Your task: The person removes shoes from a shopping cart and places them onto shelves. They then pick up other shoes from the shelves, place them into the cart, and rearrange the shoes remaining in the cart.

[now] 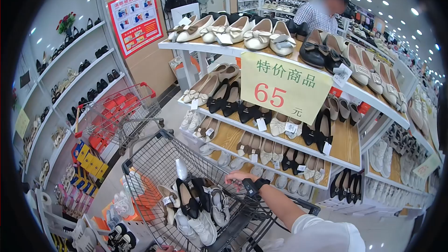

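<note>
My right hand (238,180), with a black watch (255,185) on its wrist, reaches over the right side of a wire shopping cart (161,177). Its fingers are loosely bent and apart, and nothing shows in them. Below and left of that hand, several shoes lie heaped in the cart: black pointed flats (188,201), white sneakers (203,227), grey-white sneakers (219,207) and beige flats (169,196). A clear plastic-like piece (181,170) stands behind the pile. Only a sliver of my left hand (165,248) appears at the bottom edge; its fingers cannot be made out.
A tiered shoe display (352,142) stands to the right, bearing a yellow price sign (285,87). Another cart (119,112) with red-orange items is ahead on the left, beside wall shelves (77,77). Shoe boxes (89,159) sit low left. A person (319,16) is behind the display.
</note>
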Available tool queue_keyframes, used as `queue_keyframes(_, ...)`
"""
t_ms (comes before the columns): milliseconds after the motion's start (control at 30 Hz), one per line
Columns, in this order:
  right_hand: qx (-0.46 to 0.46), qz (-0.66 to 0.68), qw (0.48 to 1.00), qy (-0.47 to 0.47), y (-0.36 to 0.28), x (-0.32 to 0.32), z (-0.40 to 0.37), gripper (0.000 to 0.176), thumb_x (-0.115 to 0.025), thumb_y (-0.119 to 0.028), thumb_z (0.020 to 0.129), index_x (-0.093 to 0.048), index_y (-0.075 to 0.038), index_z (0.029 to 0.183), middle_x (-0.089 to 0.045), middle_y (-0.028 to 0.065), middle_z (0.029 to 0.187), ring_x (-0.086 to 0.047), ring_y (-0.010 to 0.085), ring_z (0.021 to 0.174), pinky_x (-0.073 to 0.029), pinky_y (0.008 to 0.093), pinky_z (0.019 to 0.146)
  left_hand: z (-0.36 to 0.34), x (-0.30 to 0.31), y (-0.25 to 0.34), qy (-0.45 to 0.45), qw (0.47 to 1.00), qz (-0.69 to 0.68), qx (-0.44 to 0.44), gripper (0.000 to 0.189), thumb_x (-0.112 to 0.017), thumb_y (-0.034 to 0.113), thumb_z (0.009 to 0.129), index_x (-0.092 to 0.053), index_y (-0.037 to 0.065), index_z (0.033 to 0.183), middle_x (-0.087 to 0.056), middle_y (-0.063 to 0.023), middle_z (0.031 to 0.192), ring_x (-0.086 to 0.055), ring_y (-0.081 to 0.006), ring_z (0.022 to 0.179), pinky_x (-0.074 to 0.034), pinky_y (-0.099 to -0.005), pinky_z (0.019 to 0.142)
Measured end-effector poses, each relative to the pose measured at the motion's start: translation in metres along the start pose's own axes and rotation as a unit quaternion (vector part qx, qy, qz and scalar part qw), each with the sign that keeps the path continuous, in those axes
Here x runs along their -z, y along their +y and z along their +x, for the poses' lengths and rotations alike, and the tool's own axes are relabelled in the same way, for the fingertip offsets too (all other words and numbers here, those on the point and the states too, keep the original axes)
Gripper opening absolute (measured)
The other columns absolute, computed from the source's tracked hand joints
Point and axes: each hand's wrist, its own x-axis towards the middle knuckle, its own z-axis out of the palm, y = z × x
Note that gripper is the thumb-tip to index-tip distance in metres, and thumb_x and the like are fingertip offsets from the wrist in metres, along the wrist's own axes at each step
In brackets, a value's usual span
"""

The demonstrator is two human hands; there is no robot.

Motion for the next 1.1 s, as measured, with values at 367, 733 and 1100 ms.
queue_keyframes(367, -0.005, -0.003, 1.0, 0.019, 0.002, 0.012, -0.013, 0.025, -0.055, -0.032, 0.074, -0.058, -0.008, 0.08, -0.045, -0.0005, 0.073, -0.043, 0.0086, 0.051, -0.044, 0.0275, 0.042, -0.085, 0.05, 0.111, -0.049, 0.988, -0.144, 0.012, 0.032, -0.071, 0.02, 0.067, -0.064, -0.008, 0.08, -0.064, -0.0182, 0.07, -0.061, -0.0258, 0.06, -0.048, -0.0355, 0.057)
queue_keyframes(733, -0.032, -0.021, 0.999, -0.006, 0.014, 0.048, -0.029, 0.024, -0.052, -0.032, 0.081, -0.058, -0.009, 0.085, -0.05, -0.0015, 0.078, -0.045, 0.0069, 0.054, -0.051, 0.0281, 0.047, -0.086, -0.027, 0.039, 0.013, 0.954, -0.297, 0.039, 0.016, -0.07, 0.003, 0.062, -0.056, -0.002, 0.068, -0.058, -0.0064, 0.058, -0.055, -0.0135, 0.047, -0.043, -0.0258, 0.043)
queue_keyframes(1100, -0.028, -0.029, 0.999, -0.007, 0.018, 0.066, -0.055, 0.023, -0.055, -0.031, 0.079, -0.057, -0.009, 0.081, -0.049, -0.0009, 0.077, -0.046, 0.0079, 0.056, -0.05, 0.0263, 0.046, -0.143, -0.026, 0.08, -0.001, 0.959, -0.278, 0.059, 0.011, -0.064, -0.001, 0.069, -0.055, -0.003, 0.074, -0.059, -0.0084, 0.063, -0.059, -0.0152, 0.049, -0.047, -0.0251, 0.045)
